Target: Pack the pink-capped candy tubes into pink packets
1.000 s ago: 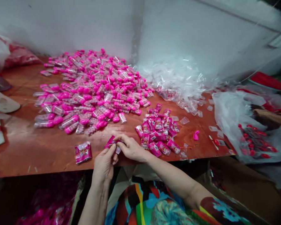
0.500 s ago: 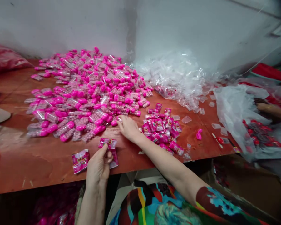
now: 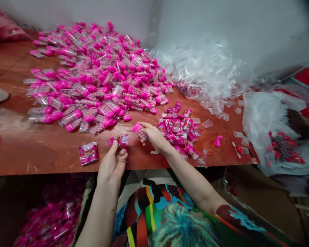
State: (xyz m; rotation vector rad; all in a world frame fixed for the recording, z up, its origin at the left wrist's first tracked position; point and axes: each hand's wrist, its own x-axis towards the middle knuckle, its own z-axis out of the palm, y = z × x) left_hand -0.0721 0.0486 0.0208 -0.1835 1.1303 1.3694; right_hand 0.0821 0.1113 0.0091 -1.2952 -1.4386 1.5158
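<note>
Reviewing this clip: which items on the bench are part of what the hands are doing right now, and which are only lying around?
In use:
- left hand pinching a pink printed sleeve
- right hand holding a pink-capped capsule

Lying about:
- capsule heap
- pile of sleeved capsules
- spare sleeve stack
- clear plastic pieces
- loose pink cap
- bag of red pieces

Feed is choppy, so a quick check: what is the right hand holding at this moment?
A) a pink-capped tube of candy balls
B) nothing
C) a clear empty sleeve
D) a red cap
A: the right hand pinches a pink-capped tube filled with small balls, just beside the printed wrapper held up by the left hand.
</note>
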